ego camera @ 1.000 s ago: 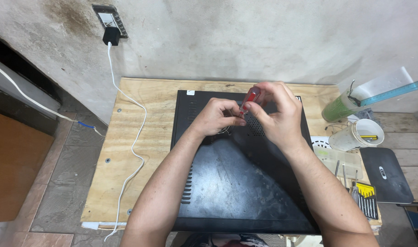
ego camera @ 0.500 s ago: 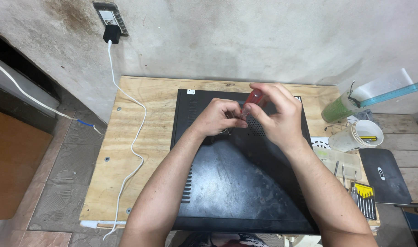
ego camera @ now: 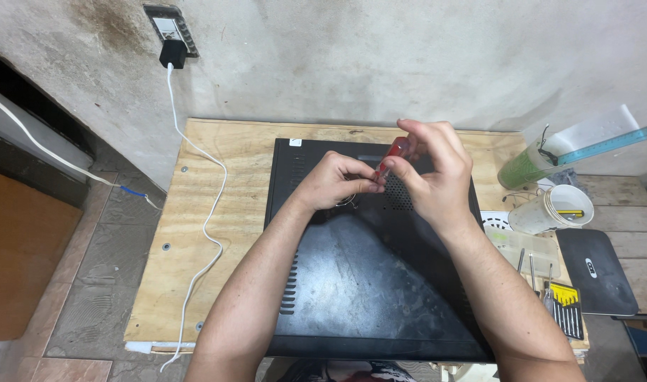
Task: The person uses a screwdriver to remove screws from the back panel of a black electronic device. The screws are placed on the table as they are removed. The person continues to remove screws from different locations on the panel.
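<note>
Pinching a red-handled screwdriver (ego camera: 392, 157), right hand (ego camera: 433, 177); left hand (ego camera: 332, 181) grip curled closed, contents unclear, above ribbed black metal case (ego camera: 352, 283)

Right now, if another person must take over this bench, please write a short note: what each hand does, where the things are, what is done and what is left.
Right hand: closed around a red-handled screwdriver, tip pointing down toward the case.
Left hand: fingers pinched right at the screwdriver tip; whether it holds a screw is too small to tell.
Black metal case: lies flat on the plywood table, cover on.
Set of small screwdrivers: at the right edge of the table.
Done: cannot tell.
Left: the cover is not yet lifted off.
</note>
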